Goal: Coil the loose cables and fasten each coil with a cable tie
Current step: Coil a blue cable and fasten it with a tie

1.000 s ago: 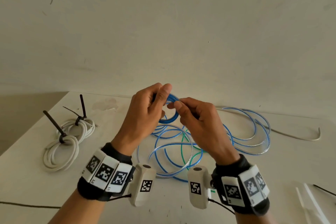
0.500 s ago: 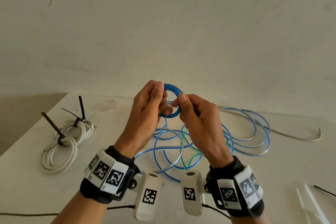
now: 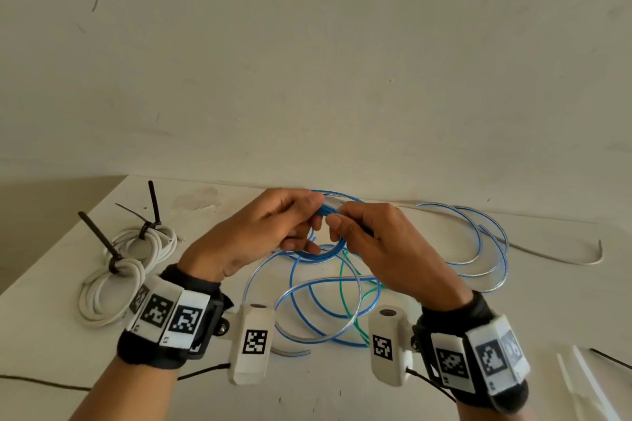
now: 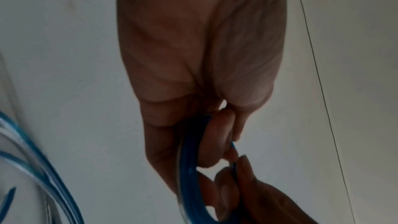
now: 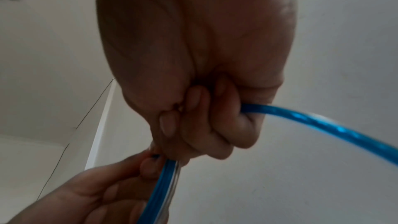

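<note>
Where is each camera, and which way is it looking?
Head: on the person's head, looking forward and down at the table; shows both forearms, left hand and right hand.
Left wrist: on the left wrist, looking along the left hand at the blue cable; right fingertips show.
Right wrist: on the right wrist, looking along the right hand; left fingers show.
Shared: all three see both hands gripping the blue cable.
</note>
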Demonstrator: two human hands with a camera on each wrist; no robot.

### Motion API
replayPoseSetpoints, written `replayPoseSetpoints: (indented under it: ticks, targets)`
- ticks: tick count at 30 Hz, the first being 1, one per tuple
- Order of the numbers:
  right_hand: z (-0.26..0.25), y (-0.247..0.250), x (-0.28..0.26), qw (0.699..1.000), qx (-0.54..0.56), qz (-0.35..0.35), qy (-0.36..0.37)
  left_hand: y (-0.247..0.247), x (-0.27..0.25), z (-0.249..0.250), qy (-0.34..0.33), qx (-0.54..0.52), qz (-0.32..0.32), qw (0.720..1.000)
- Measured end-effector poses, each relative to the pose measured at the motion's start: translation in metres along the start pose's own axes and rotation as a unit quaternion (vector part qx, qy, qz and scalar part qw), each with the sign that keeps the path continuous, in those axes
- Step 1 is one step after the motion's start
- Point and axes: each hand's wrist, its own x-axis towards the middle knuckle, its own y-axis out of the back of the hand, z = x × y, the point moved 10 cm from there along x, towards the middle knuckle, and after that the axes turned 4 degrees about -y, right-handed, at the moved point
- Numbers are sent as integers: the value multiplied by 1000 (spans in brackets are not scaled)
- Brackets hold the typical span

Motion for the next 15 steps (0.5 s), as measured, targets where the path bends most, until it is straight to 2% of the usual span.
replayPoseSetpoints:
  ticks: [2,5,9,12,15]
  targets:
    - [0,2,1,1000,1,19,1,5,2,3,-36,44,22,998]
    - [-2,8,2,995,57,79,-5,12,4,18,-115,75,94,986]
    - [-2,3,3,980,148,132,-9,26,2,23,-148,-33,174,973]
    - [-9,-2,3,977,136,165,4,29,0,20,-137,-120,222,958]
    - [-16,-5,2,981,108,159,15,24,2,13,-115,-195,240,944]
